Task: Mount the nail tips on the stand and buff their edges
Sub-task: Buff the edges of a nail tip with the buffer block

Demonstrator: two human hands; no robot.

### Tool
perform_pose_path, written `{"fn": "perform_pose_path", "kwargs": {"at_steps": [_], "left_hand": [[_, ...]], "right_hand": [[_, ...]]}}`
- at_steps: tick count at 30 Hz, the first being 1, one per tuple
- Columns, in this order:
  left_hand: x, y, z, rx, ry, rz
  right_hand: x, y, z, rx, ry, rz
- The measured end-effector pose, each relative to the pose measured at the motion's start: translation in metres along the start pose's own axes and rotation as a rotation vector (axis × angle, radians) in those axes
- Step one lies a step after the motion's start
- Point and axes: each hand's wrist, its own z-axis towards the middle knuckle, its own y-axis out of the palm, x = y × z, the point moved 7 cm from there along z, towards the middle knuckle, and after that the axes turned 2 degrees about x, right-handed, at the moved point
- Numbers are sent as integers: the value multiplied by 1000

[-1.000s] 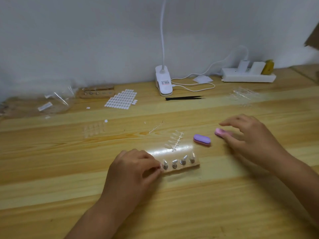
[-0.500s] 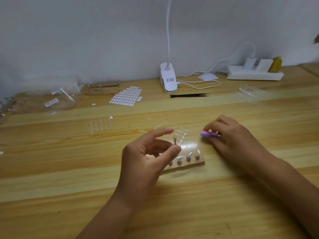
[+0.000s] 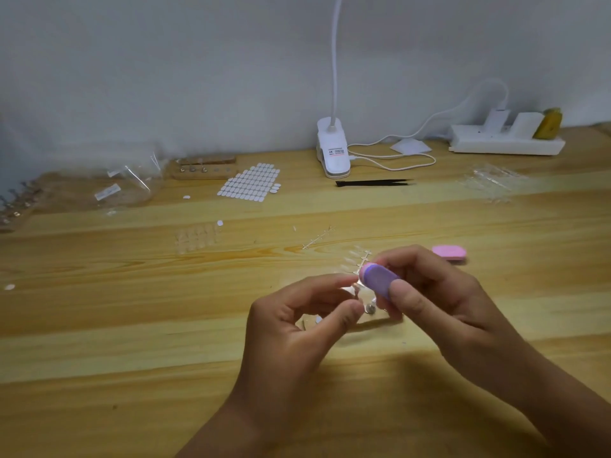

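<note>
Purple buffer block (image 3: 378, 280) is gripped between the thumb and fingers of the right hand (image 3: 439, 302). At its nine o'clock, just beside its end, the left hand (image 3: 297, 328) pinches a peg carrying a clear nail tip (image 3: 354, 287). The wooden stand (image 3: 370, 318) lies on the table beneath both hands. A pink block (image 3: 449, 252) lies at two o'clock.

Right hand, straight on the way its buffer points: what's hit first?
Likely the clear nail tip pinched in the left hand, just beyond the purple buffer that the right hand grips; gap unclear.
</note>
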Motion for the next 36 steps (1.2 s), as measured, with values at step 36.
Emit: {"fn": "perform_pose_path", "kwargs": {"at_steps": [36], "left_hand": [[-1, 7, -5, -88, -8, -42]], "right_hand": [[-1, -9, 3, -15, 29, 80]]}}
